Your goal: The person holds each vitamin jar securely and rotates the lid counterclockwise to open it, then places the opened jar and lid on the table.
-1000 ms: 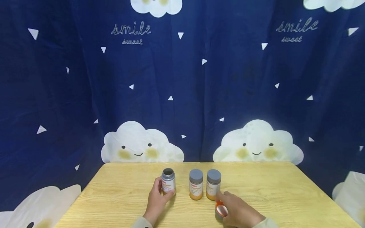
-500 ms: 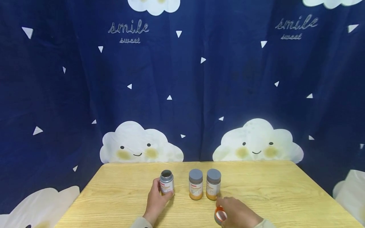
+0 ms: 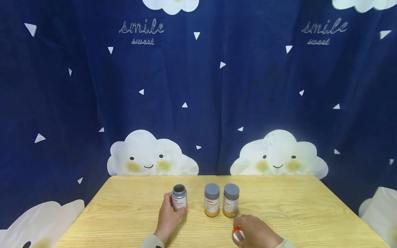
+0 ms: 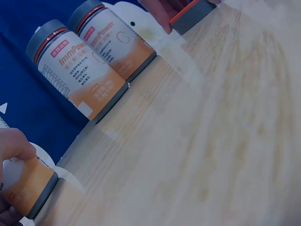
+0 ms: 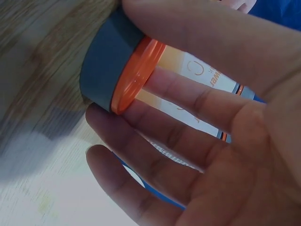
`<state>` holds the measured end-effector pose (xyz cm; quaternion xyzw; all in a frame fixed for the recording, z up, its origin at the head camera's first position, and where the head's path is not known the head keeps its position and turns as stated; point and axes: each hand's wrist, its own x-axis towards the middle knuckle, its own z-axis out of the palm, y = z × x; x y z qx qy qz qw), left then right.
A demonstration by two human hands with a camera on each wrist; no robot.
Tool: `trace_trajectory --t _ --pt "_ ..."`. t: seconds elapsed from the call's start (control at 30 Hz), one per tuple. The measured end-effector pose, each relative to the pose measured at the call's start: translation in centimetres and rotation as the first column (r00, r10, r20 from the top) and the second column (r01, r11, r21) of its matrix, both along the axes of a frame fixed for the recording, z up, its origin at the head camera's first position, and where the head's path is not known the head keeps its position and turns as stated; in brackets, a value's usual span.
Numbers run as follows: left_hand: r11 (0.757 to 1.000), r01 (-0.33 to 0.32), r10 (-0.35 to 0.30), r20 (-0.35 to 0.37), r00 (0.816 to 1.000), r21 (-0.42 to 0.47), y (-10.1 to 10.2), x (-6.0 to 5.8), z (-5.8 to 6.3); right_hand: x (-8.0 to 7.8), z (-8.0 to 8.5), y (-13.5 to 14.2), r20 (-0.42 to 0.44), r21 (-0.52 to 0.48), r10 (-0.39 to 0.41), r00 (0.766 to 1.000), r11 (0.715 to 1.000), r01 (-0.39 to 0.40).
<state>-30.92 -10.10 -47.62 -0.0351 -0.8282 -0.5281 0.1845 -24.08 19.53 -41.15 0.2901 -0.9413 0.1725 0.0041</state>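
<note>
A: "What could be read on the jars?"

B: "'ImmPower' ran in orange across the labels (image 4: 75,61) of the middle jar (image 3: 212,205) and the rightmost jar (image 3: 231,205), beneath a small red block. A large 'C' and lines of Chinese characters followed, the finest print too blurred to read"

A: "And the hands?"

B: "The left hand (image 3: 169,216) gripped the open jar (image 3: 179,202) upright on the table (image 3: 124,220), its thumb across the front, covering part of the print. The right hand (image 3: 257,231) pinched a grey lid (image 5: 106,63) between thumb and fingers, near the table top, its orange inside showing"

A: "Where did that leave the lid?"

B: "Nearer the camera than the rightmost jar, well apart from the open one. The two capped jars stood just beside each other between them; in the right wrist view, fingers crossed in front of their labels"

A: "Behind?"

B: "A navy curtain (image 3: 198,79) with white triangles, smiling clouds (image 3: 152,155) and lettering (image 3: 142,27) that read 'smile sweet', twice"
</note>
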Motion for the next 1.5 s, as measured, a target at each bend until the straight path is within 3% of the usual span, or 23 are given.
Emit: trace_trajectory --t 0.5,0.77,1.1,1.5 --pt "0.998 -0.051 0.051 0.015 0.999 -0.026 0.2 0.17 0.25 -0.04 -0.21 0.0 -0.026 0.018 -0.019 0.999 1.0 0.02" --pt "0.999 -0.045 0.045 -0.003 0.999 -0.011 0.2 0.01 0.13 -0.06 -0.22 0.04 -0.012 0.008 -0.027 1.0 1.0 0.027" --pt "1.0 -0.019 0.019 0.032 0.999 -0.006 0.16 0.33 0.45 0.06 -0.27 0.0 -0.022 0.03 -0.012 1.0 0.999 0.012" --pt "1.0 -0.031 0.03 0.035 0.999 0.007 0.2 0.35 0.38 0.13 -0.14 -0.31 0.004 0.11 -0.057 0.998 0.992 0.056"
